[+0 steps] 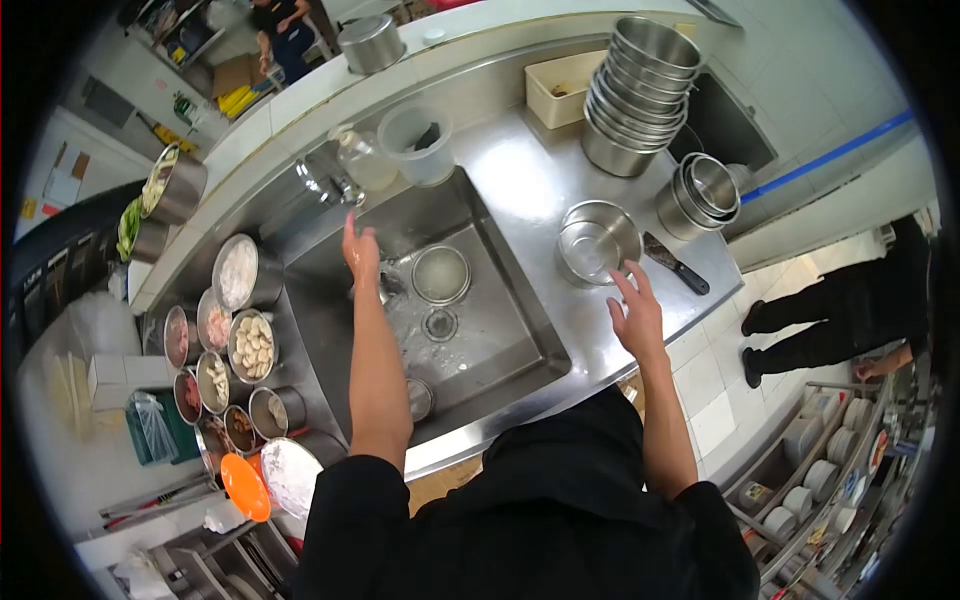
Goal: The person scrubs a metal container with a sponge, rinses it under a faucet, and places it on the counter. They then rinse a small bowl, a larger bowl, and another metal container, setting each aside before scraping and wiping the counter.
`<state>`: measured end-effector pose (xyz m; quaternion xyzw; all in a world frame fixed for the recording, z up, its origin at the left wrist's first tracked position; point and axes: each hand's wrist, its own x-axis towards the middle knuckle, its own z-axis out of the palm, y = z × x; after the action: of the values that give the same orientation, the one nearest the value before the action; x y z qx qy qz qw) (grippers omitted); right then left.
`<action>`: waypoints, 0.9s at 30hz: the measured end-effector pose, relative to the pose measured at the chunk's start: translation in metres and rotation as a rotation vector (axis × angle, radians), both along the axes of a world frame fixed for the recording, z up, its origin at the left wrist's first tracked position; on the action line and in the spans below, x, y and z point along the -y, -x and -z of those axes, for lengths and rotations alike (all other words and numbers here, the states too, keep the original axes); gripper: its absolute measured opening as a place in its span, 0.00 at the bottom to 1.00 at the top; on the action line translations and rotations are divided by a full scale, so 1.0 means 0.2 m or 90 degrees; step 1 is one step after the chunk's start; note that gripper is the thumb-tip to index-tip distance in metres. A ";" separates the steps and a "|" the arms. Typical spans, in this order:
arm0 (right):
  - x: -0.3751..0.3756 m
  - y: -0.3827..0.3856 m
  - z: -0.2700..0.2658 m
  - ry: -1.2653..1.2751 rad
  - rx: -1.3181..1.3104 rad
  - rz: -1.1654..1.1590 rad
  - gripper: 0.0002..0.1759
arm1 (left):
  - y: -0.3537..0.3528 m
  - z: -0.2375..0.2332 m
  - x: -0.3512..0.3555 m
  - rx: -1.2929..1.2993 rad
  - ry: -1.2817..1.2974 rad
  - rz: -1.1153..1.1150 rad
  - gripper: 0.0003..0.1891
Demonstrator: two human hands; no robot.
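Observation:
Over the left side of the metal sink [500,300], my left hand [361,250] reaches up just below the faucet [345,190], fingers apart and holding nothing. Water runs beside it into the basin. A round metal bowl [441,274] with cloudy water sits in the sink, above the drain [439,323]. On the steel counter to the right stands a shiny metal pot [598,242]. My right hand [636,312] is at its lower right rim, fingers spread; whether they touch the rim I cannot tell. A dark-handled knife [678,264] lies right of the pot.
Stacked metal bowls [640,95] and nested pots [700,195] stand at the counter's back right. A soap bottle [365,158] and plastic tub [415,145] are behind the sink. Food containers [253,345] crowd the left. One person [850,300] stands right, another [283,35] top left.

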<state>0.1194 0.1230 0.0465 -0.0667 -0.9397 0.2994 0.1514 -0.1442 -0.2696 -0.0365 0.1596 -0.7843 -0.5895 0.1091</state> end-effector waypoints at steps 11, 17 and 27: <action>0.50 0.34 -0.05 -0.009 0.092 -0.399 0.14 | -0.23 -0.20 -0.04 -0.219 0.627 0.145 0.28; 0.66 0.45 0.06 -0.084 0.088 -0.462 0.08 | 0.09 -0.02 0.21 -0.058 0.904 0.102 0.36; 1.10 0.84 0.39 -0.099 0.117 -0.529 0.12 | -0.64 0.32 0.33 0.137 -0.024 0.066 0.18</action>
<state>-0.0491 -0.0969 -0.0316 0.3025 -0.9161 0.2560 -0.0620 -0.0162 -0.3348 -0.0997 0.1833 -0.7876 -0.5883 -0.0095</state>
